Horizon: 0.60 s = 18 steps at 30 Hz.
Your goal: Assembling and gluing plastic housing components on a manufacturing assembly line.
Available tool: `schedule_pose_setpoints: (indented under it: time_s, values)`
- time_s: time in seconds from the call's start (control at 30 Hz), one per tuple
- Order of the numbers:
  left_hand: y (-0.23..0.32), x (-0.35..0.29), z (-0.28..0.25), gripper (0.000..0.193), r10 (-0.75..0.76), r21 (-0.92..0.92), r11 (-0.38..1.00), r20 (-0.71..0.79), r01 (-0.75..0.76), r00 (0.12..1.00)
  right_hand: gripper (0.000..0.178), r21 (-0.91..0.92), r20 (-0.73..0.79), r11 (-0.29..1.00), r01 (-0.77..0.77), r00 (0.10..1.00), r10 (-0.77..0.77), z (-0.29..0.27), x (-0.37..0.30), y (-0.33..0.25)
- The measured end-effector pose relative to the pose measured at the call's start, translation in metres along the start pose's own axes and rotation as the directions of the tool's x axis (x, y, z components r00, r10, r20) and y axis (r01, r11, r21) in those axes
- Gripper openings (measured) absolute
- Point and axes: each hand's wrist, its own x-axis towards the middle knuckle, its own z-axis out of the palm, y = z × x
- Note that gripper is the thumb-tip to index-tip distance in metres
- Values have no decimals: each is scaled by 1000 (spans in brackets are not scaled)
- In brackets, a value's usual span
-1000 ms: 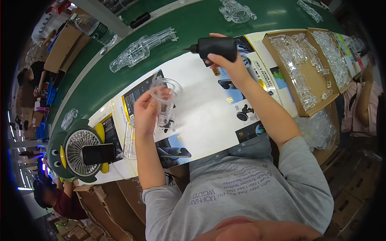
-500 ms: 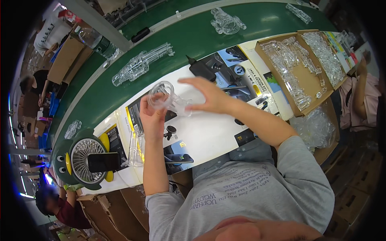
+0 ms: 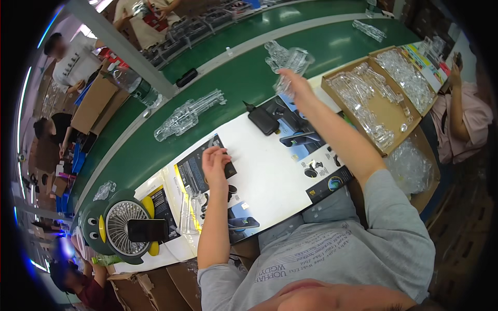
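My right hand (image 3: 296, 85) reaches out over the near edge of the green belt, its fingers around a clear plastic part (image 3: 283, 87) that is blurred and partly hidden. Right beside it on the belt lies a cluster of clear plastic parts (image 3: 280, 51), one rounded. My left hand (image 3: 215, 161) hovers above the printed cardboard sheet (image 3: 259, 181), fingers loosely bent and apart, with nothing in them. Near its wrist are clear tube-like pieces (image 3: 187, 215) on the left part of the sheet.
A black device (image 3: 263, 122) lies on the cardboard. Long clear parts (image 3: 189, 115) rest on the belt. At right stand boxes of clear parts (image 3: 358, 103) and a plastic bag (image 3: 410, 166). A penguin-shaped fan (image 3: 124, 228) with a phone (image 3: 147, 230) stands at left. Other people work around.
My hands have parted. The clear ringed part between them has left my left hand; my right hand has moved away to the belt with a clear part. The view has shifted slightly.
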Motion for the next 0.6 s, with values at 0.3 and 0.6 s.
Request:
schedule_pose_setpoints:
  time_s: [0.3,0.6]
  values:
    - [-14,5,36,10,82,151,981,236,-120,968,31,120,-92,989,81,993,-70,-81,176,-19]
    - [-20,1,31,9,67,226,965,271,-131,960,19,342,63,940,-7,998,-15,-59,152,-11]
